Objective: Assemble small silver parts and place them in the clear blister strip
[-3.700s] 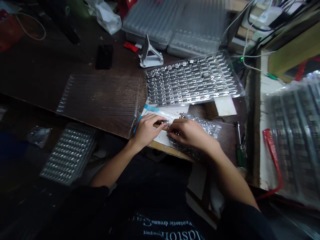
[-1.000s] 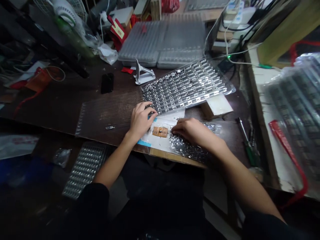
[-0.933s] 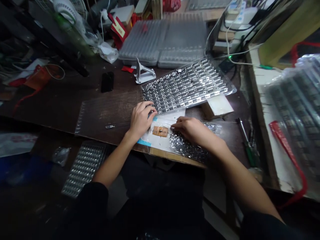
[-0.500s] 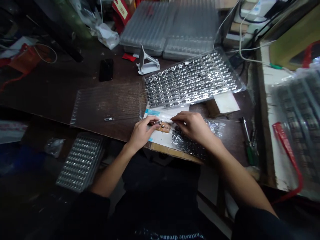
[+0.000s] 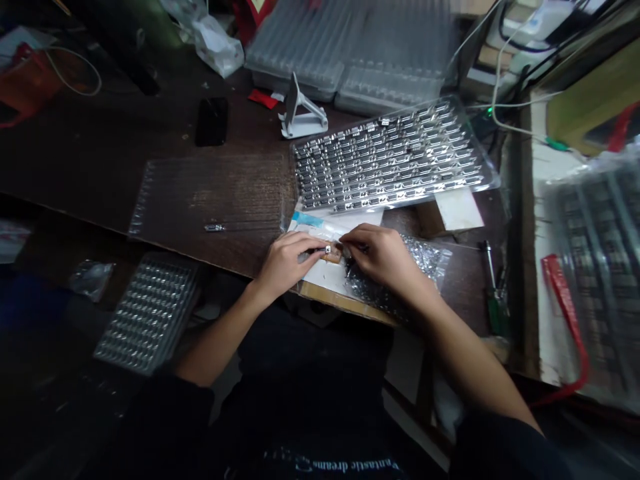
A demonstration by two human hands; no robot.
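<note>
My left hand [image 5: 290, 260] pinches a small metal D-sub connector [image 5: 327, 250] between thumb and fingers, above a tan wooden block [image 5: 334, 258] on the bench. Close by on the right, my right hand [image 5: 377, 253] has its thumb and forefinger pressed together; what they hold is too small to make out. Beneath that hand lies a clear plastic bag of small dark and shiny parts [image 5: 425, 263]. A single connector [image 5: 214, 228] rests in the clear ribbed tray [image 5: 200, 190] to the left. Rows of similar connectors fill another clear tray [image 5: 390, 157] beyond my hands.
Stacked clear trays [image 5: 300, 50] stand at the back, behind a white folding stand [image 5: 304, 120]. A black phone [image 5: 211, 122] lies at the back left. On the right is a green-handled screwdriver [image 5: 495, 293]. Another filled tray [image 5: 147, 310] sits below the bench edge.
The view has shifted slightly. My left hand has turned the connector so its end shows beyond the fingertips. My right fingertips have come down closer to the block.
</note>
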